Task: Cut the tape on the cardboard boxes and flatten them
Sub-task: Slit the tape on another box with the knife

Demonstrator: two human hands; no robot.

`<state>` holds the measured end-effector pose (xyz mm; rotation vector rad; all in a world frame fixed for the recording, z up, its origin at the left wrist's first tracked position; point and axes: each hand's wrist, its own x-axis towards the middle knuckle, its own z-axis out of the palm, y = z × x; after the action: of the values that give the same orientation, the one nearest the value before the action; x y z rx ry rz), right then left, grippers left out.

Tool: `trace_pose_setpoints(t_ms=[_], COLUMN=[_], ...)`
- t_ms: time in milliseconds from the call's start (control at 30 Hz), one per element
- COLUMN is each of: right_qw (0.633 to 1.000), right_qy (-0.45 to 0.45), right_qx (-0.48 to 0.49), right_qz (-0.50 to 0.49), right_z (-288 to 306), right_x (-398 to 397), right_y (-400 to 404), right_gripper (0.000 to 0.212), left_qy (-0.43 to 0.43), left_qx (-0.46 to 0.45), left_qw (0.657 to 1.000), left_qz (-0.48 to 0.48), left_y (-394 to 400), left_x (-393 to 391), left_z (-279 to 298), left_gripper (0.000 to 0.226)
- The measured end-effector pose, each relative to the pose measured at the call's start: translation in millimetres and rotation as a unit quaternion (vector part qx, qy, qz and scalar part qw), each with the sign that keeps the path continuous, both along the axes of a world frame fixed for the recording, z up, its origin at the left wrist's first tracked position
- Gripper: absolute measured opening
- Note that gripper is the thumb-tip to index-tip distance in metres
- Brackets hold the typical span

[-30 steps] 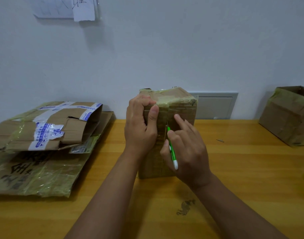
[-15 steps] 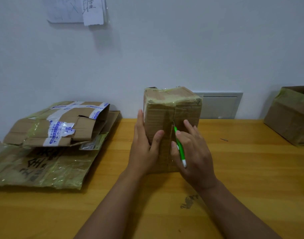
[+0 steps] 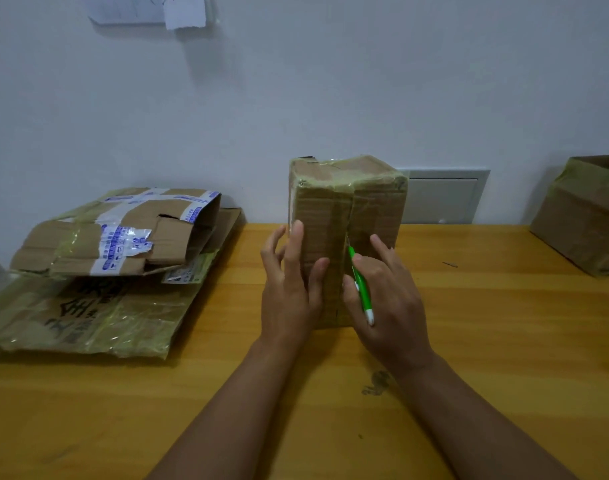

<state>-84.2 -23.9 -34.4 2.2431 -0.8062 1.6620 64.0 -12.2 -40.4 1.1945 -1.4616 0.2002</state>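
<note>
At the far left of the wooden worktop [image 3: 504,341], a stack of flattened boxes [image 3: 88,271] is lying against the wall. The upper piece, carrying white tape with blue print [image 3: 123,244], is resting on a larger flattened sheet with dark printed characters.

Near the centre, the left hand [image 3: 289,289] is pressing against the left near face of the upright cardboard box [image 3: 348,209]. Its fingers are lying nearly straight and slightly spread, with the thumb resting on the box's front face; nothing is being gripped by this hand.

The upright cardboard box is standing on end on the worktop, close to the wall, with glossy yellowish tape wrapping its top edges and running down the vertical seam on its near face.

Immediately right of the seam, the right hand [image 3: 389,299] is holding a green cutter [image 3: 360,285] between thumb and curled fingers. The index finger is extending upward along the box face. The cutter's tip is meeting the taped seam about midway up the box; its white end is pointing toward the person.

Behind the box, a grey wall panel [image 3: 441,195] is sitting just above the worktop. At the far right edge, another cardboard box [image 3: 583,216] with yellowish tape is standing well apart from the hands.
</note>
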Motion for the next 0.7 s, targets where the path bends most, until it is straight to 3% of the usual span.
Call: trace_pose_setpoints(t_ms=[133,300,700], right_qw=[1.0,1.0,0.999], right_qy=[0.004,0.022,0.012], right_qx=[0.004,0.01,0.047], right_qz=[0.0,-0.01,-0.019], right_z=[-4,-9,-13], right_x=[3,1,-3], right_y=[0,1,4], right_gripper=[0.02,0.02,0.029], left_qy=[-0.047,-0.039,-0.104], left_qx=[0.019,0.032,0.076], left_qw=[0.999,0.999,0.989], left_qz=[0.01,0.021,0.076], left_y=[4,3,8], left_x=[4,0,-3], left_z=[-2,-2,-7], left_gripper=[0.054,0.054,0.074])
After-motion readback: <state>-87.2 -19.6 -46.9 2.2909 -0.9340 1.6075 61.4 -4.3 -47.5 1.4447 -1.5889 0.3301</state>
